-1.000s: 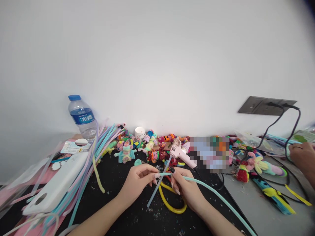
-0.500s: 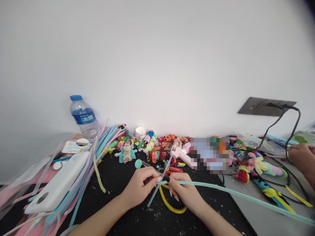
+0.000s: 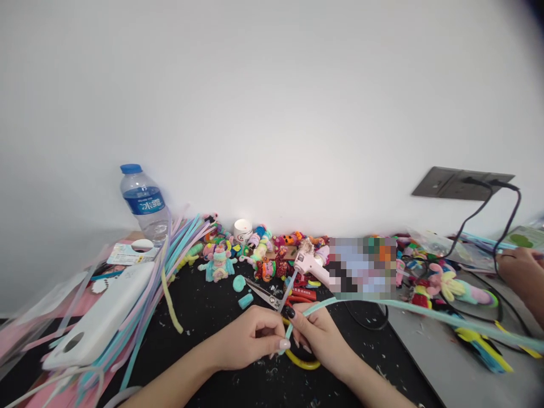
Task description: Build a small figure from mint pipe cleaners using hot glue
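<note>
Low over the black part of the table point(image 3: 221, 391), one end of a long, pale green fuzzy stick point(image 3: 403, 306) is being held. The left hand point(image 3: 255, 343) pinches it close to the tip, thumb against finger. The right hand point(image 3: 317, 340) pinches it just beside that, a bit farther along. From there the long part bends up and goes off to the right, above the table.

To do this well, I think both pinches should be close together, so the short bit between them does not wobble. A soft but firm squeeze seems best, since a hard one may squash the fuzz. Small bends are likely easier to fix than big ones.

The scissors point(image 3: 266, 294) lie just behind the hands, and the pink glue gun point(image 3: 312, 266) is near too, so the long end could bump it. I cannot tell if it is hot.
</note>
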Motion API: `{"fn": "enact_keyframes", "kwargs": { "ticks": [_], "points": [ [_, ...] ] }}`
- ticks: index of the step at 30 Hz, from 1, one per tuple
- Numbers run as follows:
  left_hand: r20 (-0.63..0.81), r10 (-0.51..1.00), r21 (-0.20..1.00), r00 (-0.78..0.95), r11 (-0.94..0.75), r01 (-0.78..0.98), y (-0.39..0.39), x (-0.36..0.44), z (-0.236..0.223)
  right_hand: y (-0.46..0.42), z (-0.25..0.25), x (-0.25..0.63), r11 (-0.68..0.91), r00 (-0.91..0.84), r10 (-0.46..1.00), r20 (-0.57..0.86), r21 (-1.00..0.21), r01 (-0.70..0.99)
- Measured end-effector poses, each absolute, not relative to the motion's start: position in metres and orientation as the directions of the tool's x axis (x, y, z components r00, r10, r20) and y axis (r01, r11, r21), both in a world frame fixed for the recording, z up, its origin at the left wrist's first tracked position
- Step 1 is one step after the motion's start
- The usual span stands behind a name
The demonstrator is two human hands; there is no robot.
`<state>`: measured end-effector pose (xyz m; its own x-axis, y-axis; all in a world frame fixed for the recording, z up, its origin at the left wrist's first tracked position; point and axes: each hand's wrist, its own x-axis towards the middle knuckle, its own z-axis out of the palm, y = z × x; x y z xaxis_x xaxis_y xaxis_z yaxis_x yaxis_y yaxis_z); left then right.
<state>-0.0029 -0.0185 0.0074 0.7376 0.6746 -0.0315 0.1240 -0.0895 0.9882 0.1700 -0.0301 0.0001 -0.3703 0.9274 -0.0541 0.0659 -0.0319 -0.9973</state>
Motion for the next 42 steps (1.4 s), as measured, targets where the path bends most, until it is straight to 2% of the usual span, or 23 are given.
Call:
{"fn": "enact_keyframes", "kwargs": {
  "ticks": [3, 7, 12, 15, 22, 34, 42],
  "points": [
    [0.000, 0.739, 0.982, 0.674, -0.126, 0.138, -0.017, -0.004, 0.006, -0.028, 0.001, 0.173, 0.010, -0.285, 0.958, -0.014, -0.996, 0.084],
    [0.198, 0.828, 0.894, 0.525, -0.372, 0.249, -0.014, -0.007, 0.003, -0.025, 0.003, 0.176, 0.052, -0.170, 0.985, 0.033, -0.993, 0.105],
    [0.395, 0.727, 0.686, 0.562, -0.640, 0.345, -0.013, -0.012, -0.002, -0.028, 0.003, 0.172, 0.022, -0.223, 0.975, -0.012, -0.988, 0.151],
    [0.448, 0.654, 0.579, 0.610, -0.732, 0.359, -0.013, -0.014, -0.002, -0.029, 0.003, 0.170, 0.026, -0.249, 0.968, -0.015, -0.987, 0.160],
    [0.440, 0.621, 0.487, 0.649, -0.772, 0.408, -0.012, -0.016, 0.000, -0.029, 0.004, 0.171, 0.031, -0.235, 0.972, -0.021, -0.976, 0.214],
    [0.459, 0.571, 0.472, 0.681, -0.806, 0.358, -0.010, -0.015, 0.000, -0.030, 0.001, 0.170, 0.031, -0.241, 0.970, -0.027, -0.972, 0.233],
    [0.441, 0.612, 0.491, 0.657, -0.777, 0.394, -0.010, -0.016, 0.001, -0.031, 0.004, 0.171, 0.039, -0.240, 0.971, -0.025, -0.965, 0.259]
  ]
}}
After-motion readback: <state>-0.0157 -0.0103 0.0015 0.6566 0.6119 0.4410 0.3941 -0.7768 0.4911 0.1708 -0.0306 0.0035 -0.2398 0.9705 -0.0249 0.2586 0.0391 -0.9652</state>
